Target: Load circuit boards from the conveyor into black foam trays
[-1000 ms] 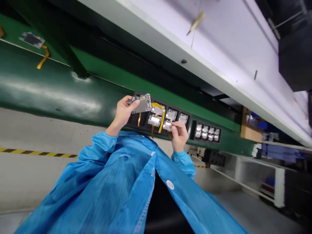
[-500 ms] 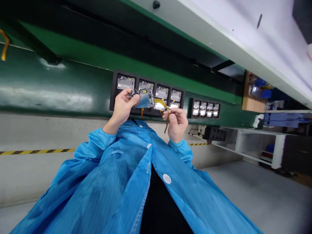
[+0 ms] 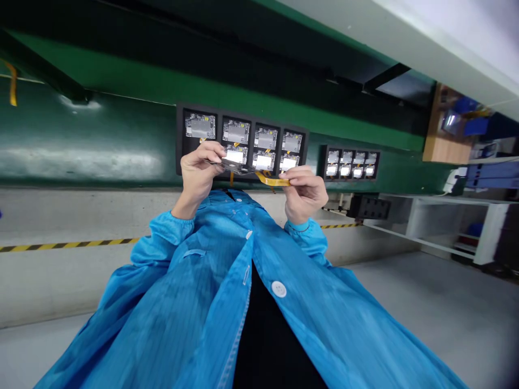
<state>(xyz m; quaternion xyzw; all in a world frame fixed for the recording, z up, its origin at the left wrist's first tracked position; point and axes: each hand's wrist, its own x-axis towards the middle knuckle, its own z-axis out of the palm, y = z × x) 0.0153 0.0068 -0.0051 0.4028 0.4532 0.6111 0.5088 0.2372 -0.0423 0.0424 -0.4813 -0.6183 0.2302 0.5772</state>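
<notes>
A circuit board [image 3: 235, 168], turned nearly edge-on, is pinched at its left end between the thumb and fingers of my left hand [image 3: 201, 170]. From its right end an orange flex cable [image 3: 271, 180] runs sideways. The cable's far end sits between the thumb and fingers of my right hand [image 3: 304, 190]. Both hands are in front of a black compartment tray [image 3: 179, 140] on the green bench. Several circuit boards with silvery shields and orange flex cables lie in that tray, such as this upper-left board [image 3: 200, 126].
A second black tray [image 3: 351, 180] with several boards lies further right on the green bench surface [image 3: 121, 146]. A white shelf edge [image 3: 389, 38] crosses the upper right. A wooden box [image 3: 436, 140] stands at the right, with a white metal frame [image 3: 486, 232] below it.
The held board has tipped from showing its shielded face to nearly edge-on. My right hand has moved slightly right, and the flex cable now lies more level.
</notes>
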